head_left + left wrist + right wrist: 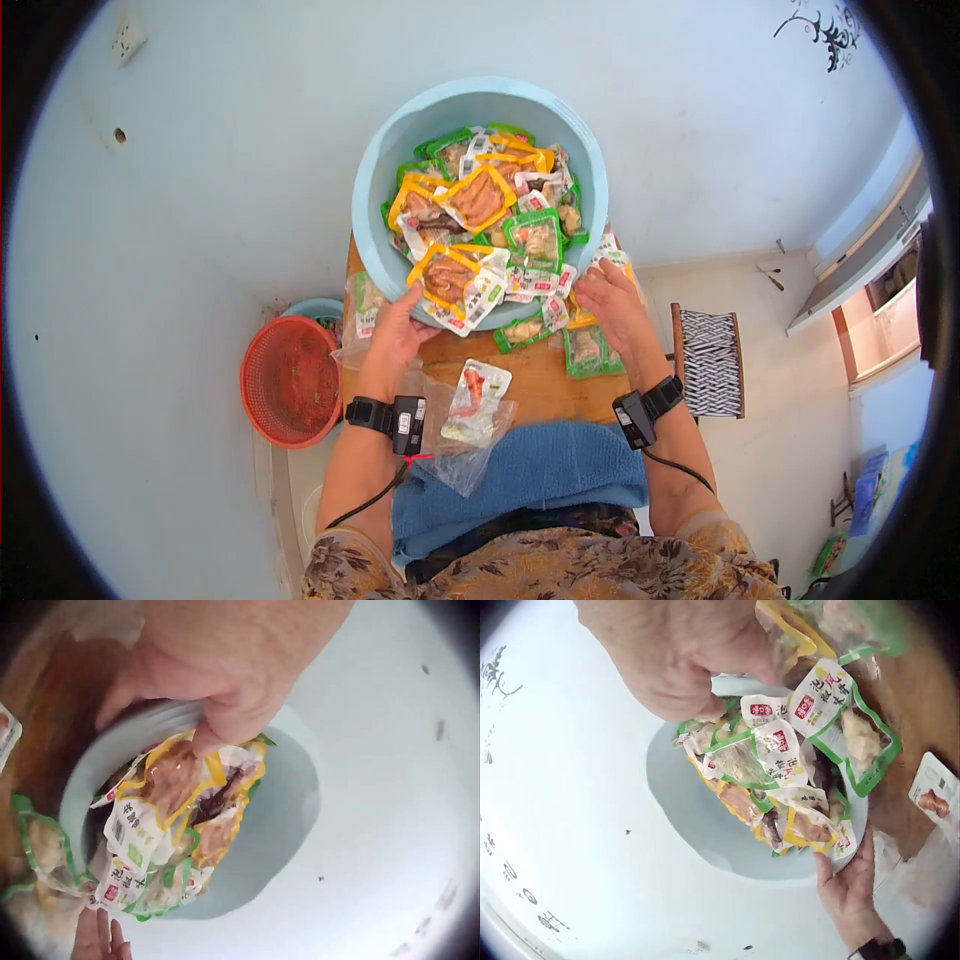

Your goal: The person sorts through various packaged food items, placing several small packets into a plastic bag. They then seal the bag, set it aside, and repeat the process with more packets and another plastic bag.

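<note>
A large light-blue plastic basin (pixel 368 200) leans toward the body, heaped with sealed food packets (pixel 480 197) with yellow, green and white borders. My left hand (pixel 398 335) grips its near-left rim, thumb inside over a yellow-edged packet (pixel 446 280) and fingers outside. At the near-right rim my right hand (pixel 615 310) holds the basin's edge, fingertips beside green-edged packets (pixel 742 761). One green-edged packet (pixel 862 739) hangs over the rim between the hands. Below the rim a white packet (pixel 476 402) lies on clear plastic film (pixel 470 470).
The basin is over a wooden table (pixel 550 390), with more packets (pixel 590 350) at its right side. A red plastic basket (pixel 290 383) stands at the left, a woven stool (pixel 710 362) at the right. Blue cloth (pixel 520 480) covers the lap. A pale wall (pixel 250 150) rises behind.
</note>
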A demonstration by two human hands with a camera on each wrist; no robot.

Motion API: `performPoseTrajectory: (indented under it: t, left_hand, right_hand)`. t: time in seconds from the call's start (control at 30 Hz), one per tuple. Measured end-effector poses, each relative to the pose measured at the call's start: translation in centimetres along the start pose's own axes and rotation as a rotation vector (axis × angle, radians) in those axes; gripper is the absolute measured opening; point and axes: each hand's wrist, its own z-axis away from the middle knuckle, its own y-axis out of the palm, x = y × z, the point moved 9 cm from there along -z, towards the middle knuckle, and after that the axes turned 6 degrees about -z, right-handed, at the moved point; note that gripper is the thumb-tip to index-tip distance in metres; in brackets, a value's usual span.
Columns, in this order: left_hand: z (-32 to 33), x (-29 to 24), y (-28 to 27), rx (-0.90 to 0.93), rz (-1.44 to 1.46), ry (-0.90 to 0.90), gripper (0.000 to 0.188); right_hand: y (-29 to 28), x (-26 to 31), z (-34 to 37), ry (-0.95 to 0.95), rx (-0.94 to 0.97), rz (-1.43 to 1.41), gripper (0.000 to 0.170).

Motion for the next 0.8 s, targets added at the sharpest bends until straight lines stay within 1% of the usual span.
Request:
performPoseTrajectory:
  t: [0.03,0.07,0.1,0.13,0.2,0.23,0.3,0.33,0.4,0.43,0.5,0.53,0.63,0.7,0.73,0.77,0.8]
  left_hand:
    - [-0.6,0.7,0.3,0.029,0.059,-0.045,0.057]
    - [-1.2,1.5,0.4,0.028,0.118,-0.07,0.05]
    - [-1.6,1.8,0.2,0.03,0.115,-0.068,0.05]
    - [-2.2,2.1,-0.2,0.016,0.138,-0.045,0.049]
    - [-3.1,2.6,-0.8,0.011,0.199,-0.018,0.051]
    - [-3.3,3.0,-1.0,0.01,0.195,-0.019,0.051]
    - [-3.4,3.7,-1.5,-0.027,0.243,-0.012,0.05]
    - [-3.3,4.2,-1.5,-0.035,0.239,-0.017,0.05]
    - [-3.1,4.1,-1.9,-0.102,0.237,0.062,0.054]
    - [-3.5,4.7,-2.3,-0.105,0.24,0.054,0.054]
    - [-3.9,4.5,-2.8,-0.12,0.226,0.122,0.053]
    - [-3.9,4.6,-2.8,-0.115,0.231,0.125,0.053]
    - [-3.9,4.6,-2.9,-0.088,0.195,0.158,0.052]
    - [-4.1,4.1,-2.8,-0.101,0.204,0.2,0.051]
    - [-4.4,4.3,-2.8,-0.094,0.202,0.205,0.051]
    - [-5.1,4.1,-2.9,-0.084,0.206,0.214,0.05]
    - [-5.5,4.0,-3.0,-0.074,0.211,0.226,0.049]
  right_hand:
    - [0.4,0.4,-0.2,-0.005,0.002,-0.003,0.069]
    - [1.2,0.4,-0.5,0.031,0.064,-0.009,0.065]
    - [1.9,0.2,-0.7,0.068,0.123,-0.013,0.062]
    - [2.0,0.2,-1.0,0.067,0.123,-0.017,0.062]
    - [2.8,-0.2,-1.2,0.09,0.163,-0.075,0.046]
    - [3.1,-0.3,-1.1,0.09,0.163,-0.079,0.046]
    - [3.2,-0.2,-1.1,0.073,0.076,-0.034,0.038]
    - [3.2,-0.5,-1.3,0.083,0.075,-0.039,0.038]
    - [2.9,-0.6,-2.0,0.059,0.038,0.033,0.038]
    - [2.8,-0.9,-1.9,0.066,0.033,0.037,0.038]
    - [3.5,-0.3,-1.7,-0.034,0.083,0.072,0.039]
    - [3.4,-0.5,-1.8,-0.039,0.084,0.077,0.039]
    - [3.1,-0.9,-1.7,-0.063,0.077,-0.001,0.041]
    - [2.8,-0.7,-1.2,-0.058,0.01,0.026,0.044]
    - [1.6,-1.6,-2.0,-0.083,0.0,0.095,0.054]
    - [0.8,-2.7,-3.2,-0.086,-0.002,0.094,0.054]
    - [-0.1,-3.7,-4.2,-0.082,-0.028,0.212,0.06]
